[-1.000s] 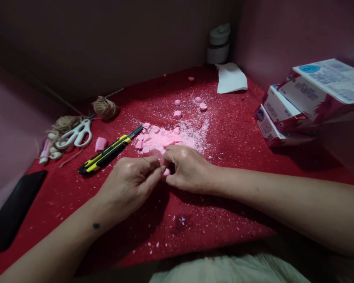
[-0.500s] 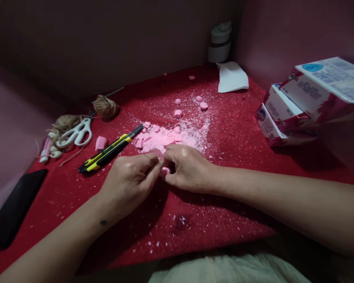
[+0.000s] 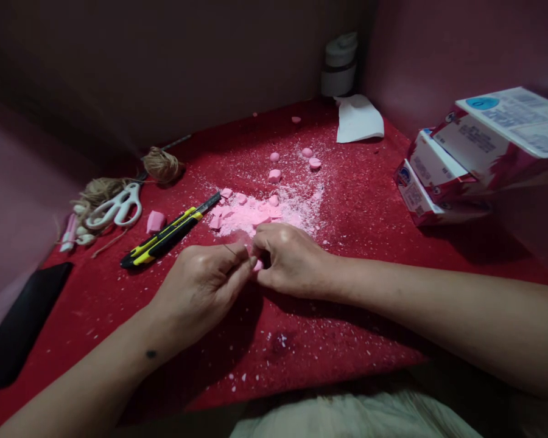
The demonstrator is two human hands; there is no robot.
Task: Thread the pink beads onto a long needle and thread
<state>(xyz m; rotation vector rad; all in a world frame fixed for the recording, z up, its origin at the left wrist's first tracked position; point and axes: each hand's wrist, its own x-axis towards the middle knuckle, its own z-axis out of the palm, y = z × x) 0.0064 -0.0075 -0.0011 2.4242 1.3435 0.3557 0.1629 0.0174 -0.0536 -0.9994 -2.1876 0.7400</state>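
Note:
My left hand (image 3: 201, 286) and my right hand (image 3: 290, 258) meet over the red table (image 3: 365, 201), fingertips touching. My right hand pinches a small pink piece (image 3: 258, 265) against the cloth. My left hand is closed in a pinch on a thin dark needle or wire (image 3: 231, 249) pointed at that piece. Just beyond the hands lies a heap of pink shavings and chunks (image 3: 256, 213). Several rounded pink pieces (image 3: 274, 175) lie farther back.
A yellow-black utility knife (image 3: 168, 232) lies left of the hands, a pink block (image 3: 156, 221) beside it. White scissors (image 3: 117, 208) and twine (image 3: 162, 164) are at far left, a black object (image 3: 16, 325) at the left edge. Red-white cartons (image 3: 466, 158) stack at right; white paper (image 3: 358, 120) and a jar (image 3: 340, 66) stand behind.
My left hand has shifted slightly against the pink piece; otherwise both hands stay in place.

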